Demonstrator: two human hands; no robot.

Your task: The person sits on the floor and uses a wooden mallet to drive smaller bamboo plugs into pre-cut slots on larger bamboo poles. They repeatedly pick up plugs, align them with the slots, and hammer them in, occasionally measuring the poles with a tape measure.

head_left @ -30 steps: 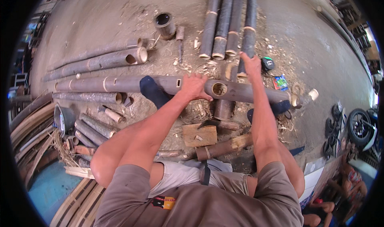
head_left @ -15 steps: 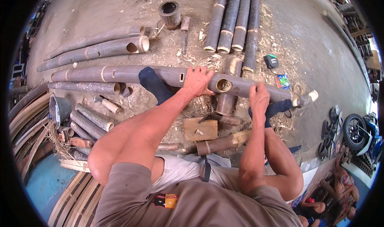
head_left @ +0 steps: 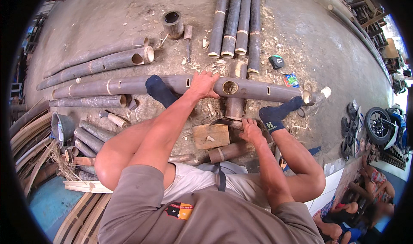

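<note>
A long dark bamboo pole (head_left: 142, 85) lies across in front of me, with a round hole (head_left: 230, 87) and several small slots cut in it. My left hand (head_left: 204, 85) grips the pole just left of the round hole, fingers over its far side. Nearer to me, my right hand (head_left: 252, 130) is at the wooden handle of a curved-bladed knife (head_left: 234, 124), fingers spread on either side of the handle; a firm grip does not show. The knife lies by a wooden block (head_left: 211, 136) and a short bamboo piece (head_left: 230, 152). My socked left foot (head_left: 161, 90) rests over the pole.
My right foot (head_left: 279, 112) is by the pole's right end. Beyond it lie a tape measure (head_left: 276, 62) and a colourful packet (head_left: 291, 80). Bamboo poles (head_left: 229, 33) and a mallet-like tool (head_left: 188, 35) lie farther off. Sandals (head_left: 352, 128) and a motorbike wheel (head_left: 378, 126) stand right.
My right hand has left the right part of the pole and come back toward me to the knife handle, uncovering a slot. My left hand stays on the pole. The view has shifted slightly.
</note>
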